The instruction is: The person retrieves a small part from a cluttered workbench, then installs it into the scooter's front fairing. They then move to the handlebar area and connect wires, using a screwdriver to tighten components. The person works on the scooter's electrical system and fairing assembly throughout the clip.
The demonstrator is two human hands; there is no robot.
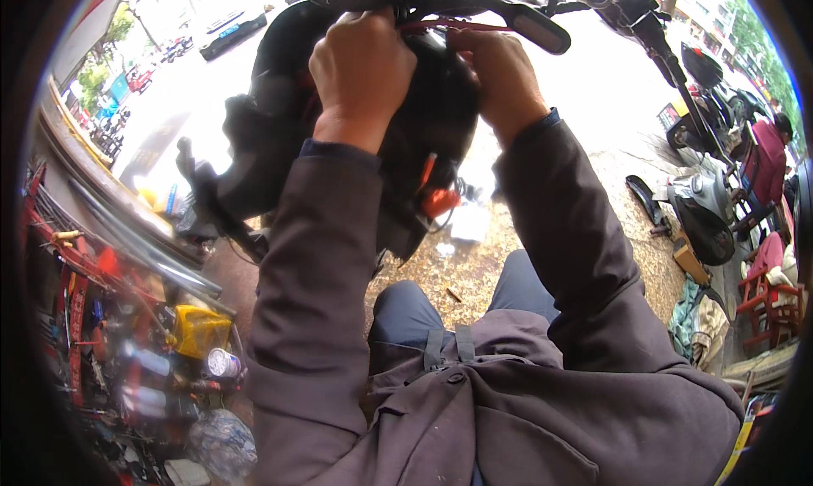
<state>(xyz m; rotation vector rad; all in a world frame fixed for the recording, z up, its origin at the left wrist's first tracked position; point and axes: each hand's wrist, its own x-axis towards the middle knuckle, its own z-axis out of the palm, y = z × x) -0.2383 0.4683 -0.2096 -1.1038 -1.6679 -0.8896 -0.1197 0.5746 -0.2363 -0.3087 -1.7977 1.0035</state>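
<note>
At the top middle, both my hands work at the upper part of a scooter's black body (432,105). My left hand (362,75) is closed in a fist; its fingertips and whatever they hold are hidden behind the knuckles. My right hand (500,73) is closed in a pinch beside the upper right of the body, and what lies between its fingers is too small to make out. A thin red cable (461,24) runs just above the right fingertips. Lower on the body hangs an orange-red part (440,202) with loose wires.
A handlebar lever arm (542,29) juts out over my right hand. Tools and parts lie at the lower left with a yellow container (201,329), a white can (223,362) and a plastic bag (222,442). Parked scooters (703,207) and a seated person (766,164) are at right.
</note>
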